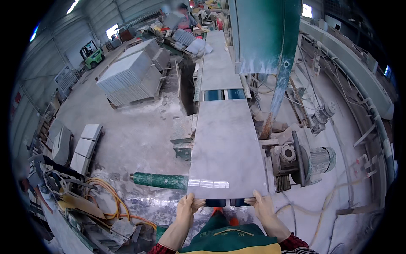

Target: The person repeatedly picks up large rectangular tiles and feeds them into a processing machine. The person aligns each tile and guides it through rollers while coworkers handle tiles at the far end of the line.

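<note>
A pale grey stone slab lies flat on the roller conveyor, its near edge facing me. My left hand is closed on the slab's near left corner, with the fingers curled at the edge. At the near right corner, my right hand grips the same slab, thumb on top. The dark conveyor belts show just below the near edge, between my hands. Farther along the line a second slab rests flat, with a gap of blue belt between the two.
A green roller juts out left of the slab. Motors and a green machine housing stand on the right. Stacked slabs, orange hoses and a green forklift are on the left. A person stands at the far end.
</note>
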`<action>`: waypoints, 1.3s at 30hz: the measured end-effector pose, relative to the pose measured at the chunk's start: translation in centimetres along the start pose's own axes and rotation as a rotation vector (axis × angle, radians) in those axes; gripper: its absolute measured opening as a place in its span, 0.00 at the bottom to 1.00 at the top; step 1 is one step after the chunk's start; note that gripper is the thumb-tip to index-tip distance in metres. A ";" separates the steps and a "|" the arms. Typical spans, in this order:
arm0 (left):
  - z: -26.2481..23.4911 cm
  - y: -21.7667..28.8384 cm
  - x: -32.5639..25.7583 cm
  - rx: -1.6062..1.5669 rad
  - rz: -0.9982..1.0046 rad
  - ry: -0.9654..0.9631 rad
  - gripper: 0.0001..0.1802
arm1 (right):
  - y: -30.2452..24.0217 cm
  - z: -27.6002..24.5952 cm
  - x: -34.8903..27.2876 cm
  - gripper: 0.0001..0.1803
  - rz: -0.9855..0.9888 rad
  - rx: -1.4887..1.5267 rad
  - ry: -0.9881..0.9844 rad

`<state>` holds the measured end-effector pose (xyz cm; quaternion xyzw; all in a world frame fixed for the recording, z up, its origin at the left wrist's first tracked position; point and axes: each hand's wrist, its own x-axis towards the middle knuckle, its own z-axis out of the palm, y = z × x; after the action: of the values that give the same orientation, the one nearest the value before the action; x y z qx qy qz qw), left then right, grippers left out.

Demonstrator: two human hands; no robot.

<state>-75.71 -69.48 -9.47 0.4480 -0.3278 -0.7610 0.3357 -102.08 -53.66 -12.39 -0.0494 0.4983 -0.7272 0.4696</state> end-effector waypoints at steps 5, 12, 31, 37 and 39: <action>2.1 1.1 5.7 -0.024 -0.036 0.015 0.18 | -1.9 1.7 5.0 0.12 0.036 -0.019 0.082; 1.4 0.2 10.5 -0.109 -0.059 -0.002 0.15 | -1.1 1.2 9.5 0.17 0.131 -0.006 0.176; 0.9 -0.3 13.8 -0.126 -0.118 -0.005 0.11 | -0.4 1.9 12.1 0.17 0.190 0.028 0.268; 1.3 0.0 14.3 -0.105 -0.097 -0.023 0.13 | -1.0 2.0 12.8 0.25 0.146 0.038 0.204; 0.6 -0.6 14.8 -0.120 -0.052 -0.047 0.15 | -2.1 3.1 12.8 0.28 0.271 -0.081 0.270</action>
<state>-81.94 -80.90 -16.57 0.4174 -0.2774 -0.7982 0.3342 -108.84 -65.04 -14.32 0.0972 0.5877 -0.6365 0.4899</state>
